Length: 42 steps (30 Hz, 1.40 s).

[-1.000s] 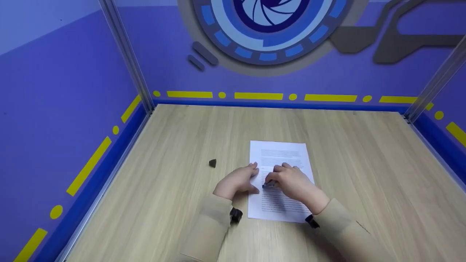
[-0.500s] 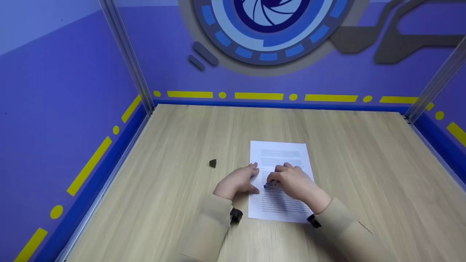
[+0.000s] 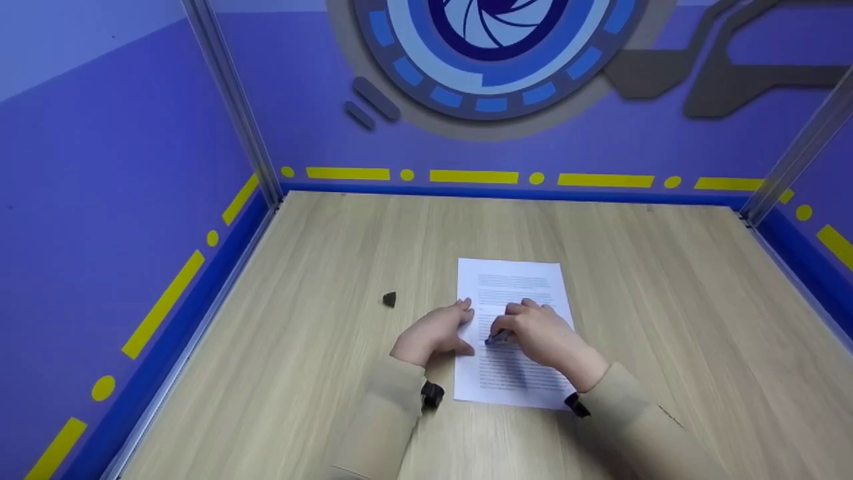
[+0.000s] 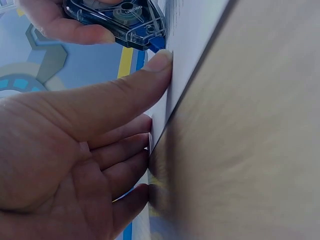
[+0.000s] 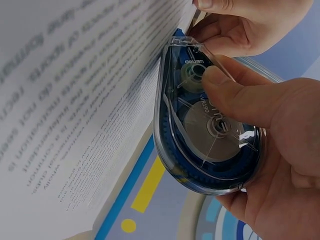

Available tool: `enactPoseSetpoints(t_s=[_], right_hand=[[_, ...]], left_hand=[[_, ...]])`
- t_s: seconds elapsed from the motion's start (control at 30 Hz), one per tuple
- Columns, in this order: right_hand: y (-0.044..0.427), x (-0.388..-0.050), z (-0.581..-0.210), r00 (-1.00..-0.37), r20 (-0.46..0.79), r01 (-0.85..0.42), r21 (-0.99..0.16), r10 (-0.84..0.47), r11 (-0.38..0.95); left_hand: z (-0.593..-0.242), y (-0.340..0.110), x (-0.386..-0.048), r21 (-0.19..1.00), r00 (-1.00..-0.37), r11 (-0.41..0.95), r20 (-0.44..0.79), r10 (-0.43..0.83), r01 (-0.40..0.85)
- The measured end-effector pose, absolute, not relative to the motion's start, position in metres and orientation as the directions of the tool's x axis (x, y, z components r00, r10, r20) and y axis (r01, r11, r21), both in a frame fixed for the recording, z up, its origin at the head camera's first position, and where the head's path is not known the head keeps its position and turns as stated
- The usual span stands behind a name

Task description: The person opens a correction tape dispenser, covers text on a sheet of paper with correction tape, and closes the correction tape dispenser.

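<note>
My right hand point(image 3: 538, 331) grips a clear and dark-blue correction tape point(image 5: 210, 125) between thumb and fingers. Its blue tip is at a printed line on a white sheet of paper point(image 3: 510, 270), near the left ends of the lines. With its fingertips and thumb, my left hand point(image 3: 436, 330) presses on the left edge of that sheet, and its fingers point(image 4: 125, 145) are fairly straight. In the left wrist view the left thumb lies close to the tape's tip. Part of the text is hidden under the right hand.
A small dark wedge-shaped piece point(image 3: 390, 299) lies on the wooden table point(image 3: 333, 253), left of the paper. Blue panels point(image 3: 300, 133) with yellow markings stand behind and at both sides of the table.
My right hand has slid slightly to the right with the correction tape, along the printed line. The left hand and the paper have stayed in place.
</note>
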State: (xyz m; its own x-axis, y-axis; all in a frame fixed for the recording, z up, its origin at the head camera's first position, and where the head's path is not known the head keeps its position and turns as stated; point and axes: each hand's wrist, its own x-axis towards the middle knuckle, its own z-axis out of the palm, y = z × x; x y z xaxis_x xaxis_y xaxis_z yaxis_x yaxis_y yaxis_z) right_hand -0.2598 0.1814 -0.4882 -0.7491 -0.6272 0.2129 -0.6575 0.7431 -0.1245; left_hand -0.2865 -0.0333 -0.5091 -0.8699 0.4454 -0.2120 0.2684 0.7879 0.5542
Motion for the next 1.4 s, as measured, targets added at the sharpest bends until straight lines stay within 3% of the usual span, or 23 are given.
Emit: enactPoseSetpoints(t_s=[1.4], right_hand=[[0.197,-0.260,-0.488,-0.755,0.204,-0.653,-0.141,-0.623,0.744]], left_hand=[[-0.509,-0.034,-0.286,0.544,-0.871,0.790,-0.202,0.449,0.281]])
